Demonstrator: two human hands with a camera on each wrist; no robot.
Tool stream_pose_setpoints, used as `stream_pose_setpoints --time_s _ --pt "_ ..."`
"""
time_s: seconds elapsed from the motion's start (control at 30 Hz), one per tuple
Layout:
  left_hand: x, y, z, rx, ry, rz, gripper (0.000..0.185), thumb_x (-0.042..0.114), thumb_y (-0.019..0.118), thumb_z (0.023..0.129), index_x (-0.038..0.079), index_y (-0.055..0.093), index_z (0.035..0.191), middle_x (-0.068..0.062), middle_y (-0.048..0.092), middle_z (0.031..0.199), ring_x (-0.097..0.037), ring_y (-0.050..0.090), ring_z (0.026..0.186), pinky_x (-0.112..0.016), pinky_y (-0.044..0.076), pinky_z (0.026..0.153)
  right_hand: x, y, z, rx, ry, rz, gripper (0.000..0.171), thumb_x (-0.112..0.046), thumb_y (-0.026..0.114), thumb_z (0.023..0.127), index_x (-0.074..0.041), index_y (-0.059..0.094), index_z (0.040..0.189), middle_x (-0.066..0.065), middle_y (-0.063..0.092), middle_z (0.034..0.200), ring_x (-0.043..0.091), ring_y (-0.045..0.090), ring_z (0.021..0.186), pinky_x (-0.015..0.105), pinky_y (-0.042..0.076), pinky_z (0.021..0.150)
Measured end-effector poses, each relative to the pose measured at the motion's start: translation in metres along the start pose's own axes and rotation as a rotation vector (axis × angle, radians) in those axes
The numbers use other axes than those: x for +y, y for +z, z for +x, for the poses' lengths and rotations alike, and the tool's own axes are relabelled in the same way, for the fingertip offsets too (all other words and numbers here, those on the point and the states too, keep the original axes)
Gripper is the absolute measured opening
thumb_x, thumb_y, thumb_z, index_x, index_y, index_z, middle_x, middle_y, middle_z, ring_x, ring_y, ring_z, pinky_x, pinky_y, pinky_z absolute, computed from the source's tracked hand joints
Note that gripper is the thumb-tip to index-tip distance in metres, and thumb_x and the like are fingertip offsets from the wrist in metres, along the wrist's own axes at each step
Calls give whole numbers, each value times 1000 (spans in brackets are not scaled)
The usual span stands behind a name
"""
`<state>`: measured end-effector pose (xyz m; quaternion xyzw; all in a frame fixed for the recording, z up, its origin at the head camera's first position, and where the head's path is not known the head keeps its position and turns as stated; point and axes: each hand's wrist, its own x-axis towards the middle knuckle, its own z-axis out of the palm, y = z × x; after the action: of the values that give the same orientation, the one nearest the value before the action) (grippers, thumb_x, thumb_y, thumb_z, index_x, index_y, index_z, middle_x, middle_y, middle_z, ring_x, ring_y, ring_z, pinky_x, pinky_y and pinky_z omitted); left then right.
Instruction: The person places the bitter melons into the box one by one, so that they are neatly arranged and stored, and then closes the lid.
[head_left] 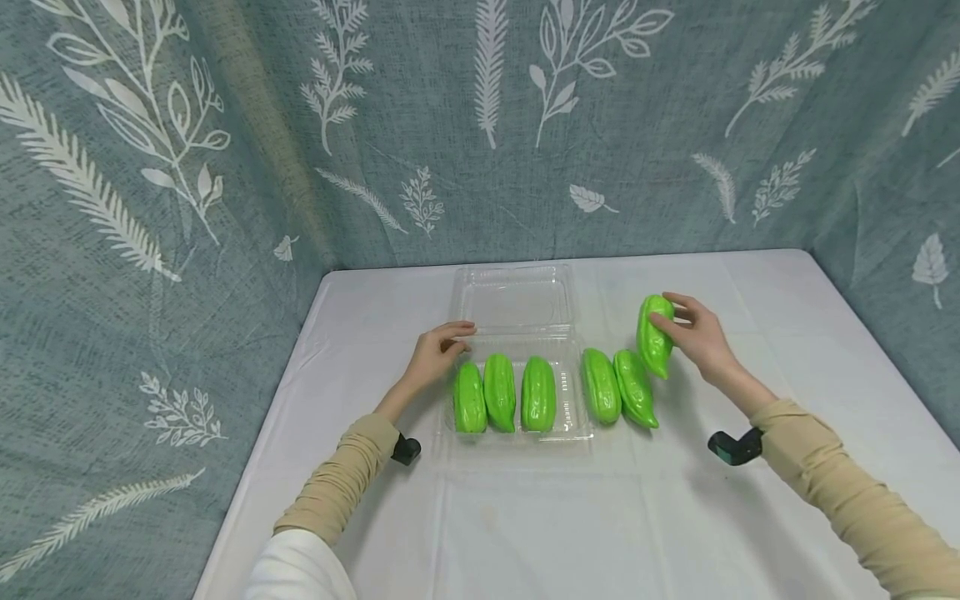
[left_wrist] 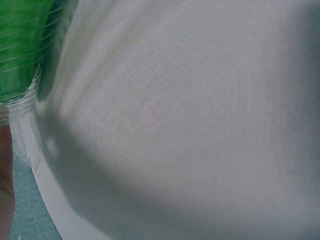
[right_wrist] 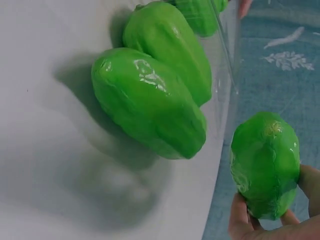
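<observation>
over on the left, the left hand (head_left: 435, 354) rests at the far left corner of the clear plastic box (head_left: 573, 417), fingers loosely bent against its rim, its grip closed on nothing that i can make out; whether the fingertips actually press the plastic is hard to tell. the box sits open on the white worktop (head_left: 525, 517), its lid (head_left: 513, 298) laid flat behind it toward the leafy blue-grey curtain (head_left: 225, 167). inside the tray lie three glossy green gourds side by side, lengthways: the first gourd (head_left: 469, 399) nearest the left hand, the second gourd (head_left: 499, 392) touching it, the third gourd (head_left: 538, 394) just beside that. the left wrist view shows only a blurred bit of green behind ribbed plastic (left_wrist: 20, 50) and the white cloth.

just outside the tray's right wall, two more gourds lie on the worktop, close together: the fourth gourd (head_left: 601, 386) and the fifth gourd (head_left: 635, 388), which lean against one another. further right, the right hand (head_left: 697, 333) holds the sixth gourd (head_left: 654, 335) lifted off the worktop, tilted, just above and beside the fifth; its grip is wrapped round the gourd, fingers over the upper end and thumb underneath. the right wrist view shows fingertips (right_wrist: 239, 220) cupping that gourd's end from below
</observation>
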<state>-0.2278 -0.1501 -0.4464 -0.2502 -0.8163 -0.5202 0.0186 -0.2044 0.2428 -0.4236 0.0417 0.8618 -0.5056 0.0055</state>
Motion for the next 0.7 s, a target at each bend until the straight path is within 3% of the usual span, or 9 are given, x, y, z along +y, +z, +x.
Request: stream_pose_setpoints --time_s 0.13,0.7 --pt "0 0 0 -1 -5 1 26 -13 50 84 -15 56 109 -29 51 120 -44 58 89 -45 52 76 -23 2 -13 -51 -29 43 67 -38 51 89 -2 25 140 31 29 136 46 37 119 52 41 94" --pt "0 0 0 -1 -2 8 26 -13 51 83 -14 56 109 -28 51 119 -42 59 90 -42 53 76 -35 22 -15 -111 -49 56 64 -33 54 89 -2 29 138 28 31 136 44 38 120 52 43 92"
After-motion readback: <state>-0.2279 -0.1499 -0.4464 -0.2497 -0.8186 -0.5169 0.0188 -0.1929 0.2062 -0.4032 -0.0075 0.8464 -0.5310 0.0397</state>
